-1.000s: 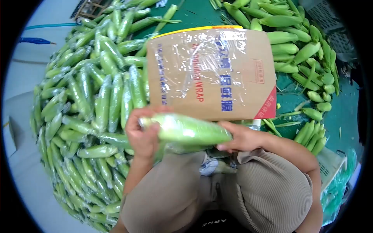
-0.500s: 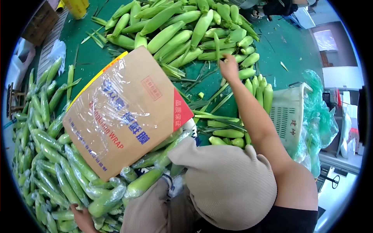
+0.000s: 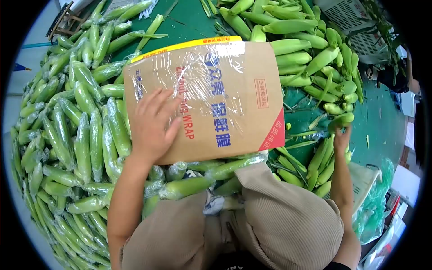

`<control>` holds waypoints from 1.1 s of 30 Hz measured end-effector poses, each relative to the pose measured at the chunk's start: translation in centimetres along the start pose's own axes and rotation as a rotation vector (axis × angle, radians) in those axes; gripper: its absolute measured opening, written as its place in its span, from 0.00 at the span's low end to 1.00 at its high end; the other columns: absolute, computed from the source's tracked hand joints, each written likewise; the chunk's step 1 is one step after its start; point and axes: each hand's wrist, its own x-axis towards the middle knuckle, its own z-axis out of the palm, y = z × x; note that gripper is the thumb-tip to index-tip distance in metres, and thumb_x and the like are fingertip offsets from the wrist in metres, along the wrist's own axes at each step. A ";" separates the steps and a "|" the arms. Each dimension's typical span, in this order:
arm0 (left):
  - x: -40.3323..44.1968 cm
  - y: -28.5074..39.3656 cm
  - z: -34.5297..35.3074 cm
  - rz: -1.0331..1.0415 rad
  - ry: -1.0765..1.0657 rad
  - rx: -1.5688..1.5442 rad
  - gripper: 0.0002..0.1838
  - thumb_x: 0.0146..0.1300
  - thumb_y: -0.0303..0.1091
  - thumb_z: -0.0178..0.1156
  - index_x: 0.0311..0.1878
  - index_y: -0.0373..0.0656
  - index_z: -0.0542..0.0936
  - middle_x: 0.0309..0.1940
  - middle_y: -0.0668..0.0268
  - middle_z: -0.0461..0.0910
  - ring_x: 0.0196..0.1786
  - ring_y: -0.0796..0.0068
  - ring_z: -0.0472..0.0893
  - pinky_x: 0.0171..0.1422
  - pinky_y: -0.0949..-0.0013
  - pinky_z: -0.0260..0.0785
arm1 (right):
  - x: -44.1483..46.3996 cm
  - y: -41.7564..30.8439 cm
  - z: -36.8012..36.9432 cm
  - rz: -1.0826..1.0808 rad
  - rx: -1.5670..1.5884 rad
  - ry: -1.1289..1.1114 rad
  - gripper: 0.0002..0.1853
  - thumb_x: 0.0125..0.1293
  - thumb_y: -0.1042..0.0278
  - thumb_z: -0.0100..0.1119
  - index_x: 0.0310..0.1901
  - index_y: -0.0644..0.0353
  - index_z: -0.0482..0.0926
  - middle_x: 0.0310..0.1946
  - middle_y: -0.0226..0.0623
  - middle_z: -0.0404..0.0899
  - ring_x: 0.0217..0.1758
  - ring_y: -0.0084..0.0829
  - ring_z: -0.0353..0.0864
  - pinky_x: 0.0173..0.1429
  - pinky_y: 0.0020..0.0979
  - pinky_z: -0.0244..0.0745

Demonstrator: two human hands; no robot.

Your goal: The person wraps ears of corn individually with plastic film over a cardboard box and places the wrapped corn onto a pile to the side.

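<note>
My left hand (image 3: 155,123) lies with its fingers spread on the cardboard box (image 3: 252,63), whose top bears printing and clear plastic film. My right hand (image 3: 343,137) is closed around the end of an unwrapped ear of corn (image 3: 340,120), right of the box. Loose ears in green husks (image 3: 306,54) are heaped beyond and right of the box. To the left spreads a big pile of film-wrapped corn (image 3: 83,148). A few wrapped ears (image 3: 186,186) lie between the box and my knees.
A white crate (image 3: 357,180) and green plastic bags (image 3: 378,202) stand at the lower right. At the upper right is another crate (image 3: 348,22), with a person (image 3: 398,74) near it. Husk scraps litter the green floor (image 3: 380,110).
The view has turned left. My left hand has come from the wrapped pile onto the box. My right hand has drawn back from the heap, now gripping an ear of corn.
</note>
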 end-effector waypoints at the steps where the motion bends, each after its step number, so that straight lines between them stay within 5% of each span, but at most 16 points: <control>1: 0.2 -0.2 0.6 0.038 -0.037 0.039 0.30 0.59 0.31 0.73 0.66 0.44 0.81 0.72 0.57 0.76 0.74 0.49 0.73 0.78 0.51 0.65 | 0.9 -0.1 0.1 -0.045 0.300 0.068 0.30 0.64 0.72 0.71 0.67 0.57 0.72 0.65 0.42 0.77 0.69 0.42 0.78 0.73 0.47 0.73; 3: 1.0 0.1 1.1 -0.061 0.103 -0.070 0.36 0.57 0.31 0.75 0.71 0.44 0.76 0.73 0.55 0.74 0.75 0.49 0.71 0.80 0.49 0.62 | 2.3 -11.1 -0.5 -0.139 0.594 -0.002 0.30 0.68 0.71 0.69 0.69 0.57 0.69 0.60 0.39 0.79 0.60 0.36 0.83 0.67 0.37 0.79; 4: 1.5 0.4 1.3 -0.106 0.171 -0.128 0.40 0.55 0.32 0.76 0.73 0.44 0.74 0.73 0.55 0.73 0.76 0.48 0.71 0.81 0.48 0.61 | 2.5 -19.4 -1.1 -0.341 0.482 -0.201 0.31 0.69 0.75 0.66 0.72 0.60 0.67 0.66 0.44 0.77 0.69 0.39 0.78 0.72 0.40 0.75; 5: 2.1 0.2 1.5 -0.025 0.285 -0.126 0.43 0.54 0.33 0.78 0.75 0.44 0.72 0.74 0.54 0.72 0.76 0.48 0.70 0.82 0.48 0.60 | 2.0 -30.1 -1.5 -0.646 0.134 -0.187 0.31 0.66 0.72 0.70 0.69 0.60 0.72 0.62 0.45 0.78 0.67 0.44 0.78 0.72 0.42 0.75; 7: 3.8 -0.7 1.8 0.144 0.520 -0.133 0.51 0.51 0.36 0.81 0.79 0.43 0.66 0.75 0.52 0.71 0.77 0.47 0.69 0.84 0.47 0.58 | 1.4 -43.4 1.5 -0.891 0.057 -0.607 0.31 0.61 0.61 0.77 0.64 0.57 0.79 0.52 0.50 0.80 0.60 0.53 0.78 0.66 0.48 0.75; 9: 3.8 0.2 0.6 0.108 0.339 -0.078 0.57 0.47 0.37 0.84 0.80 0.43 0.63 0.74 0.54 0.72 0.77 0.48 0.69 0.83 0.48 0.59 | -1.2 -51.0 7.1 -0.917 0.075 -0.871 0.28 0.64 0.54 0.74 0.62 0.58 0.79 0.53 0.49 0.82 0.59 0.54 0.80 0.65 0.50 0.76; 10: 4.0 0.7 0.3 0.082 0.253 -0.051 0.60 0.45 0.38 0.85 0.81 0.43 0.62 0.73 0.56 0.73 0.77 0.49 0.70 0.83 0.48 0.60 | -2.7 -51.8 11.5 -1.178 0.220 -0.598 0.28 0.66 0.52 0.72 0.62 0.58 0.79 0.54 0.49 0.82 0.58 0.54 0.82 0.63 0.50 0.78; 14: 4.4 -0.6 1.3 -0.192 -0.251 0.035 0.59 0.43 0.35 0.85 0.82 0.52 0.66 0.62 0.60 0.79 0.64 0.51 0.77 0.71 0.52 0.71 | -2.1 -51.7 14.0 -1.113 0.471 -0.717 0.19 0.69 0.60 0.68 0.56 0.61 0.82 0.49 0.48 0.84 0.54 0.51 0.85 0.59 0.51 0.80; 17: 4.1 -1.2 1.5 -0.098 -0.140 -0.030 0.50 0.46 0.37 0.83 0.77 0.61 0.74 0.57 0.61 0.81 0.58 0.53 0.79 0.65 0.53 0.72 | 0.1 -43.7 7.1 -0.853 0.539 -0.711 0.17 0.67 0.66 0.72 0.56 0.58 0.84 0.43 0.42 0.80 0.52 0.47 0.81 0.61 0.47 0.77; 20: 4.5 -0.7 1.3 -0.147 -0.136 -0.059 0.45 0.48 0.37 0.83 0.74 0.65 0.78 0.54 0.61 0.81 0.57 0.54 0.80 0.64 0.53 0.74 | -2.7 -38.7 5.7 -1.190 0.080 -0.751 0.27 0.58 0.61 0.77 0.61 0.50 0.85 0.40 0.36 0.77 0.51 0.40 0.80 0.52 0.42 0.78; 25: 4.4 -0.3 1.4 -0.186 -0.217 -0.044 0.44 0.49 0.36 0.83 0.73 0.61 0.79 0.55 0.61 0.80 0.60 0.53 0.79 0.67 0.54 0.73 | -5.4 -34.6 9.3 -1.129 0.311 -0.544 0.19 0.57 0.72 0.74 0.51 0.57 0.84 0.39 0.37 0.79 0.43 0.46 0.81 0.52 0.40 0.78; 26: 4.6 -0.7 1.2 -0.182 -0.233 -0.036 0.44 0.49 0.36 0.83 0.73 0.60 0.79 0.56 0.61 0.80 0.60 0.53 0.79 0.68 0.54 0.73 | -5.8 -33.2 9.3 -0.974 0.528 -0.397 0.10 0.67 0.83 0.65 0.48 0.62 0.82 0.43 0.38 0.84 0.45 0.39 0.85 0.55 0.36 0.80; 28: 4.3 -0.6 0.7 -0.158 -0.234 -0.040 0.43 0.50 0.36 0.82 0.73 0.60 0.78 0.57 0.61 0.80 0.61 0.52 0.79 0.69 0.54 0.72 | -7.1 -34.2 9.2 -0.472 0.877 -0.294 0.14 0.74 0.83 0.59 0.55 0.59 0.85 0.46 0.38 0.89 0.47 0.32 0.89 0.49 0.32 0.82; 29: 3.7 -0.3 0.6 -0.155 -0.243 -0.054 0.43 0.50 0.36 0.82 0.73 0.60 0.78 0.57 0.61 0.80 0.61 0.52 0.79 0.69 0.54 0.72 | -7.0 -36.9 8.2 -0.520 0.831 -0.257 0.13 0.78 0.83 0.55 0.56 0.60 0.84 0.49 0.40 0.90 0.51 0.28 0.89 0.52 0.29 0.83; 30: 3.3 -0.2 0.5 -0.149 -0.254 -0.075 0.43 0.51 0.36 0.82 0.73 0.59 0.77 0.57 0.61 0.79 0.62 0.51 0.78 0.69 0.53 0.72 | -6.5 -38.4 8.6 -0.484 0.717 -0.379 0.12 0.76 0.78 0.61 0.58 0.60 0.83 0.50 0.43 0.89 0.51 0.36 0.90 0.55 0.35 0.84; 33: 4.0 -0.7 0.5 -0.115 -0.253 -0.100 0.46 0.49 0.41 0.83 0.74 0.54 0.75 0.58 0.58 0.78 0.63 0.49 0.77 0.70 0.52 0.72 | -4.8 -44.9 10.9 -0.942 0.352 -0.422 0.26 0.66 0.66 0.75 0.64 0.58 0.79 0.49 0.44 0.84 0.52 0.46 0.85 0.57 0.43 0.80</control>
